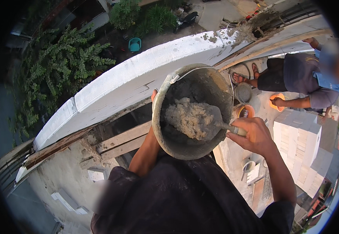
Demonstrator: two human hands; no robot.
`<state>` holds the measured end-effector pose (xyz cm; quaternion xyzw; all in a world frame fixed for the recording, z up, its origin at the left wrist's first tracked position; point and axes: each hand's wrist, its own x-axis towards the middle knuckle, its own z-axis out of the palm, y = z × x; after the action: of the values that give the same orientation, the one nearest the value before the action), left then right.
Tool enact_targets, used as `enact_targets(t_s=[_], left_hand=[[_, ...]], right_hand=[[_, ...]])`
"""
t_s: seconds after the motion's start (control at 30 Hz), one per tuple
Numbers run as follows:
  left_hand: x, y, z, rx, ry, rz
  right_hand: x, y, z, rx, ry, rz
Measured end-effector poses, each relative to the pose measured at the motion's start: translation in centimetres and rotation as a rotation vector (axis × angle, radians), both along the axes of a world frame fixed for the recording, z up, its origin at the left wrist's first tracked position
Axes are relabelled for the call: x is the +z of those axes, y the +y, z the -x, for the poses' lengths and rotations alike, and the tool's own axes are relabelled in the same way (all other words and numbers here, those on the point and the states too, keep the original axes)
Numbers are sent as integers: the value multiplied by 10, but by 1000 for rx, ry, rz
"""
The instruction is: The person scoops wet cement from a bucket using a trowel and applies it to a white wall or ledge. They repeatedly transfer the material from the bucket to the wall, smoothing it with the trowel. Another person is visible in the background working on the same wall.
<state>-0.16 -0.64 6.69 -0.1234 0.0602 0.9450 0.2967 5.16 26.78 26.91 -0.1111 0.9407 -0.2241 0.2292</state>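
Observation:
A grey bucket with a wire handle is raised in front of my body, dark inside. My left hand grips the far left side of the bucket, mostly hidden behind it. My right hand is closed on the short handle of a trowel, whose blade is inside the bucket under a lump of wet grey mortar. A curved wall of white blocks runs behind the bucket, with grey splatter near its right end.
A co-worker at the right has a hand at an orange bucket. Another bucket, stacked blocks and wooden planks sit below. Past the wall are trees and a teal chair on lower ground.

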Motion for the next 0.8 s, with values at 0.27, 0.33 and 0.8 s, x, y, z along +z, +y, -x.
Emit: enact_targets(t_s=[0.27, 0.33, 0.8], left_hand=[[22, 14, -7, 58, 150, 168], [27, 19, -5, 63, 184, 193], [40, 32, -8, 144, 309, 339]], right_hand=[[-2, 13, -1, -163, 145, 159], [-1, 18, 6, -173, 184, 221], [-97, 73, 169, -936, 78, 1693]])
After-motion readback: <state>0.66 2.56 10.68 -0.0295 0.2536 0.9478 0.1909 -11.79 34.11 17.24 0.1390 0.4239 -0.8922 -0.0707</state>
